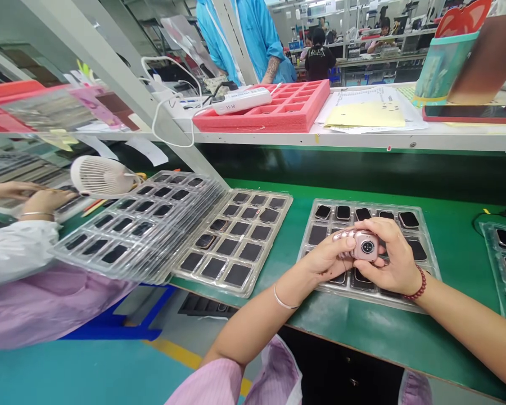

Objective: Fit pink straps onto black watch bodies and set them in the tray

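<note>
Hands: I see my left hand (326, 256) and right hand (394, 256) both closed around one pink watch case (365, 246), its back sensor facing me.
Where: held just above the clear blister tray (428, 247) on the green bench (455, 264).
Tray: five dark watch bodies show in its far row.
Left of it: a fanned stack of trays (160, 225).
Around: one white fan (101, 175), one red foam tray (287, 109), a co-worker's hand (46, 198).

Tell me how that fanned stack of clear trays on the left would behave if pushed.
The fanned tray stack looks like thin clear plastic, so probably light and flexible. Its layers already splay sideways, so a push would likely slide them further apart. It overhangs the green bench edge and might tip off.
</note>
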The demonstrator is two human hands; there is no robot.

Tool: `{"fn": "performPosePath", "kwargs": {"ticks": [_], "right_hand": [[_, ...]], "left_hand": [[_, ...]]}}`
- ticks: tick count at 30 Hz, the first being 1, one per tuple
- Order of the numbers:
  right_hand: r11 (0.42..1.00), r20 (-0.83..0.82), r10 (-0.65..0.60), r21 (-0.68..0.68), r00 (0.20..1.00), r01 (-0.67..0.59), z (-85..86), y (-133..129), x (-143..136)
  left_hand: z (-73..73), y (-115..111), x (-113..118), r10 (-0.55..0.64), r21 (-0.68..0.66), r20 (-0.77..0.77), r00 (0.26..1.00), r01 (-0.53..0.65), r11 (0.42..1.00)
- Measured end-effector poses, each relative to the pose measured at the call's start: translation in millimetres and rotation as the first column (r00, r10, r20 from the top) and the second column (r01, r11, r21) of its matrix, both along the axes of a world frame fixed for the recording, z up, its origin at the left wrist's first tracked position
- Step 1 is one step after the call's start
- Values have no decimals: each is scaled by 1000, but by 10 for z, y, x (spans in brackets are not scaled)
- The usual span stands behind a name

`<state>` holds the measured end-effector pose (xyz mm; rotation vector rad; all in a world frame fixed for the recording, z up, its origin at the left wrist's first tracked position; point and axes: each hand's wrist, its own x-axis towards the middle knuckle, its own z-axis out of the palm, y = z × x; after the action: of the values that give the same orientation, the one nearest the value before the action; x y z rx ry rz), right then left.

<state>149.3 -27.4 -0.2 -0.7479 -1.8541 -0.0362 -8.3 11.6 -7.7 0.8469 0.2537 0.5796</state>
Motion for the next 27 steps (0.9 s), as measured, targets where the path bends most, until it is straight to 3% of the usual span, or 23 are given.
{"fn": "performPosePath", "kwargs": {"ticks": [12,15,17,19,22,25,27], "right_hand": [[999,39,-33,-26,999,34,31,14,-6],[979,22,-54,-197,998,57,-18,54,22],[913,-136,-25,-406,990,-33,-87,125,81],[813,-409,-15,-537,912,-228,-165,229,174],[701,-741,-80,-518,667,-490,-233,387,323],[630,-860,-210,-483,466,-608,-209,456,394],[607,-876,-267,-476,401,-637,-166,445,386]], "left_hand": [[-8,0,2,84,-45,10,996,-84,995],[-44,31,14,132,-99,-22,991,-134,986],[-56,60,20,141,-172,-34,989,-145,974],[-55,88,15,141,-250,-9,990,-139,958],[-32,113,-19,97,-285,73,993,-72,956],[-5,108,-62,-21,-229,166,986,59,972],[7,96,-83,-107,-167,218,970,145,975]]}}
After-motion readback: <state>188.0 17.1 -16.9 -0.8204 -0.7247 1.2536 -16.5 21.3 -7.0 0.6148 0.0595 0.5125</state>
